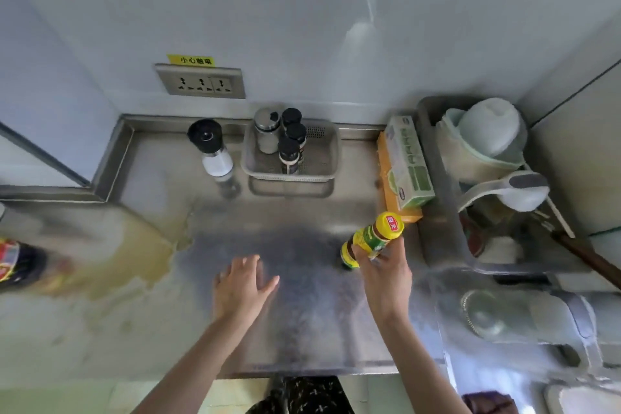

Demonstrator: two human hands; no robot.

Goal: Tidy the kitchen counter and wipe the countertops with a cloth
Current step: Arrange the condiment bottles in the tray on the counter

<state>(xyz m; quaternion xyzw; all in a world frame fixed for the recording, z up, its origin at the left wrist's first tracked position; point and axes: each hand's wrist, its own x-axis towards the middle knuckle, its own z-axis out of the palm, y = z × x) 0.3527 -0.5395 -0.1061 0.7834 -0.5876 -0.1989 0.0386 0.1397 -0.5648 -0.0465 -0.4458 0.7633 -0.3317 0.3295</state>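
My right hand (386, 274) grips a sauce bottle (371, 239) with a yellow cap and green-yellow label, tilted and lifted off the steel counter (302, 296). My left hand (242, 282) hovers flat over the middle of the counter with fingers spread and nothing in it. A yellowish-brown spill (134, 262) stains the counter's left part. No cloth shows near either hand.
A mesh basket (327, 158) at the back holds a shaker and small dark-capped jars. A black-topped grinder (211, 151) stands left of it. Green box (406, 165) on an orange box, a grey rack (440, 212) with bowls at right, dark bottle (20, 265) far left, wall socket (201, 81).
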